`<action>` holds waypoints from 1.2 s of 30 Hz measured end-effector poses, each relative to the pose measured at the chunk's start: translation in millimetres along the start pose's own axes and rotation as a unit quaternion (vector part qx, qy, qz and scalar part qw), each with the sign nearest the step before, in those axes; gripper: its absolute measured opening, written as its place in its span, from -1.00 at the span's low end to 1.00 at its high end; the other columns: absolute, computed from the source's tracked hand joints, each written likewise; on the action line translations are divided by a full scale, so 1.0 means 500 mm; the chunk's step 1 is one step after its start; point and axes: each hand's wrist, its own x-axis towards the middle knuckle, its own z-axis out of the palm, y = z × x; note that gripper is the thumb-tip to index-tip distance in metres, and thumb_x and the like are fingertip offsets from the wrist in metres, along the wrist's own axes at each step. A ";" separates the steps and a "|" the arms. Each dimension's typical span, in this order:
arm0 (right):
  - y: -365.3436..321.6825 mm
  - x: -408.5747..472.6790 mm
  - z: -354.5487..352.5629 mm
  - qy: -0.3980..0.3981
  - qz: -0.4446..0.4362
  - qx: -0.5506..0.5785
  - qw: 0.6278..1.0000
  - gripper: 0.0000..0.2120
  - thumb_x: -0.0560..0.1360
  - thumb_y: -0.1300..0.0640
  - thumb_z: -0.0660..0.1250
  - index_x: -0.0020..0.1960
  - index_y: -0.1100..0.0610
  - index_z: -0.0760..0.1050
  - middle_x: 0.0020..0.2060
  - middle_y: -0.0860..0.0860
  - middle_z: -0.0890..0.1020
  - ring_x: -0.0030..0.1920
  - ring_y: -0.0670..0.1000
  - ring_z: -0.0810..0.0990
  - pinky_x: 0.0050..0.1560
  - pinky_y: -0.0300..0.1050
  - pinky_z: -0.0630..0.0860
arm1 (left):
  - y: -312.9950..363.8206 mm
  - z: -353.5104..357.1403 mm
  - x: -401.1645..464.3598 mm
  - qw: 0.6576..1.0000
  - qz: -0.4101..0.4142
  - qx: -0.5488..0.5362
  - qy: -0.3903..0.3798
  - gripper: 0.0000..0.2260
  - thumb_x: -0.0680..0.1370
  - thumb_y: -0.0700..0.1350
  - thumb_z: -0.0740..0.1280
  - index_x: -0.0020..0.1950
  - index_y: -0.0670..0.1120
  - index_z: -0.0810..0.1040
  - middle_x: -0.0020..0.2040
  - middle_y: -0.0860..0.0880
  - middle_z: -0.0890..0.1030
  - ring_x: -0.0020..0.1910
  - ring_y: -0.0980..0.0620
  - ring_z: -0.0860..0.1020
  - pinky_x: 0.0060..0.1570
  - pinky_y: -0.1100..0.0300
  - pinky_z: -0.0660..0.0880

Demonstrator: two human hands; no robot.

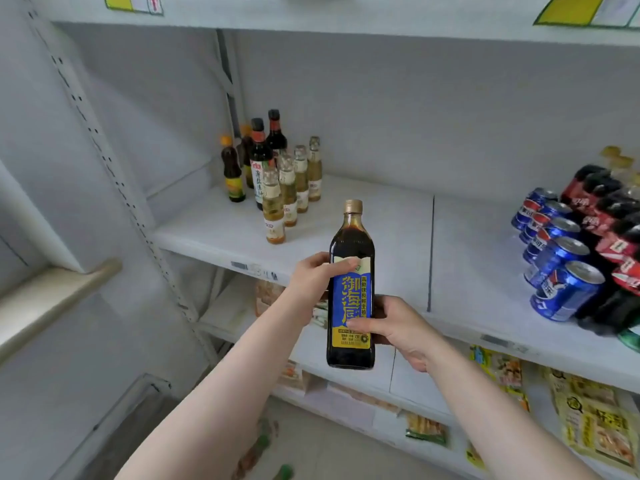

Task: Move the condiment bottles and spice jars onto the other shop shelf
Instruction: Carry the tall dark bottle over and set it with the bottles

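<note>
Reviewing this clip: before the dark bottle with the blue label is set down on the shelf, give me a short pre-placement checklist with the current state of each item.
1. Grip on the dark bottle: left hand holds its upper label, right hand its lower body. Ok.
2. Bottle upright: yes, with its gold cap on. Ok.
3. Free spot on the shelf: bare surface right of the pale bottles. Ok.
4. Clearance from the blue cans: they sit far to the right. Ok.
5. Bottle already resting on the shelf: held in front of it, not down. Not ok.
6. Cap tightly sealed: cannot tell.
</note>
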 end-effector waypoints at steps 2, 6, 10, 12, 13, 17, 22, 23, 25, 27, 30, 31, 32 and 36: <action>-0.027 0.065 -0.003 0.023 -0.010 -0.001 1.000 -0.71 0.38 0.29 0.47 0.09 0.15 0.57 -0.03 0.08 0.71 -0.01 0.06 0.69 0.10 -0.02 0.59 | 0.029 -0.021 0.069 1.000 0.015 -0.005 -0.012 -0.66 0.40 -0.05 0.49 0.12 -0.14 0.57 -0.11 -0.11 0.69 -0.21 0.00 0.65 -0.16 0.17 0.60; -0.066 0.185 -0.017 0.078 -0.037 -0.020 0.996 -0.68 0.35 0.26 0.51 0.07 0.09 0.57 0.00 0.04 0.70 0.04 0.06 0.66 0.14 -0.01 0.57 | 0.070 -0.050 0.189 0.998 0.046 0.006 -0.035 -0.68 0.44 -0.09 0.47 0.15 -0.15 0.55 -0.15 -0.08 0.69 -0.24 0.03 0.66 -0.13 0.15 0.62; -0.091 0.296 -0.040 0.130 -0.058 -0.044 0.989 -0.61 0.29 0.25 0.56 0.07 0.08 0.57 -0.01 0.03 0.69 0.02 0.07 0.65 0.08 -0.05 0.57 | 0.092 -0.065 0.288 0.996 0.077 0.019 -0.042 -0.69 0.46 -0.10 0.46 0.17 -0.12 0.54 -0.02 -0.16 0.68 -0.08 -0.09 0.67 -0.04 0.06 0.61; -0.101 0.347 -0.055 0.145 -0.068 -0.054 0.986 -0.58 0.27 0.26 0.56 0.10 0.11 0.56 0.01 0.08 0.68 0.00 0.09 0.66 0.04 -0.06 0.57 | 0.102 -0.067 0.327 0.996 0.089 0.018 -0.027 -0.71 0.47 -0.10 0.44 0.16 -0.12 0.55 -0.03 -0.13 0.67 -0.05 -0.10 0.66 -0.08 0.07 0.62; -0.105 0.372 -0.062 0.153 -0.073 -0.059 0.984 -0.56 0.27 0.27 0.56 0.10 0.12 0.56 0.02 0.10 0.67 0.00 0.11 0.66 0.03 -0.05 0.58 | 0.107 -0.068 0.345 0.995 0.094 0.020 -0.019 -0.73 0.47 -0.10 0.44 0.15 -0.11 0.55 -0.05 -0.09 0.67 -0.06 -0.09 0.66 -0.11 0.09 0.62; -0.118 0.458 -0.090 0.190 -0.085 -0.072 0.976 -0.53 0.25 0.37 0.55 0.11 0.17 0.53 0.00 0.11 0.65 -0.10 0.04 0.63 -0.12 -0.16 0.58 | 0.112 -0.064 0.417 0.993 0.110 0.046 0.005 -0.72 0.45 -0.06 0.46 0.15 0.00 0.56 -0.06 -0.05 0.63 -0.06 -0.11 0.66 -0.10 -0.03 0.63; -0.117 0.551 -0.130 0.214 -0.081 -0.068 0.971 -0.53 0.21 0.38 0.55 0.07 0.17 0.53 -0.03 0.15 0.66 0.00 0.18 0.64 0.01 0.10 0.60 | 0.119 -0.049 0.492 0.983 0.153 0.097 0.030 -0.62 0.35 -0.01 0.47 0.16 0.05 0.57 -0.02 -0.01 0.67 -0.07 -0.05 0.67 -0.02 -0.13 0.60; -0.119 0.566 -0.135 0.218 -0.081 -0.070 0.970 -0.53 0.20 0.37 0.56 0.06 0.17 0.53 -0.04 0.14 0.66 0.01 0.19 0.64 0.03 0.14 0.60 | 0.120 -0.048 0.507 0.981 0.159 0.105 0.034 -0.59 0.34 0.00 0.48 0.18 0.04 0.57 -0.02 0.01 0.68 -0.06 -0.03 0.67 -0.02 -0.12 0.60; -0.123 0.592 -0.145 0.222 -0.082 -0.074 0.969 -0.52 0.20 0.36 0.57 0.06 0.17 0.53 -0.05 0.14 0.67 0.00 0.18 0.65 0.04 0.16 0.60 | 0.123 -0.046 0.535 0.976 0.173 0.128 0.040 -0.54 0.36 0.01 0.48 0.24 0.01 0.55 0.00 0.01 0.68 -0.04 0.00 0.66 0.00 -0.09 0.60; -0.128 0.616 -0.153 0.221 -0.084 -0.073 0.969 -0.52 0.20 0.37 0.57 0.07 0.19 0.53 -0.05 0.16 0.67 -0.01 0.19 0.64 0.02 0.12 0.60 | 0.129 -0.045 0.558 0.972 0.182 0.143 0.046 -0.56 0.40 -0.03 0.48 0.26 0.01 0.53 0.02 0.01 0.68 -0.02 0.02 0.65 0.02 -0.06 0.60; -0.135 0.647 -0.161 0.218 -0.084 -0.079 0.969 -0.52 0.19 0.37 0.57 0.07 0.21 0.53 -0.05 0.16 0.67 -0.03 0.17 0.64 0.01 0.08 0.60 | 0.131 -0.045 0.584 0.972 0.186 0.134 0.059 -0.59 0.43 -0.08 0.47 0.26 0.01 0.53 0.03 0.01 0.67 0.00 0.00 0.64 0.04 -0.06 0.59; -0.135 0.657 -0.163 0.219 -0.085 -0.079 0.969 -0.51 0.19 0.38 0.57 0.08 0.21 0.53 -0.05 0.17 0.67 -0.02 0.18 0.64 0.02 0.08 0.59 | 0.130 -0.045 0.592 0.972 0.185 0.128 0.062 -0.59 0.43 -0.10 0.46 0.27 -0.01 0.53 0.03 0.01 0.67 0.02 -0.01 0.64 0.06 -0.07 0.58; -0.136 0.665 -0.163 0.218 -0.084 -0.082 0.969 -0.50 0.19 0.38 0.57 0.09 0.21 0.53 -0.04 0.17 0.67 -0.02 0.18 0.64 0.02 0.07 0.59 | 0.129 -0.045 0.597 0.973 0.187 0.120 0.065 -0.59 0.44 -0.13 0.45 0.28 -0.01 0.52 0.03 0.02 0.66 0.03 -0.01 0.63 0.08 -0.07 0.57; -0.142 0.691 -0.162 0.213 -0.085 -0.096 0.969 -0.43 0.13 0.27 0.58 0.10 0.15 0.52 -0.03 0.14 0.67 -0.04 0.17 0.64 0.03 0.08 0.59 | 0.127 -0.050 0.613 0.973 0.191 0.105 0.070 -0.54 0.43 -0.13 0.44 0.32 -0.01 0.50 0.04 0.03 0.65 0.05 -0.01 0.62 0.10 -0.06 0.57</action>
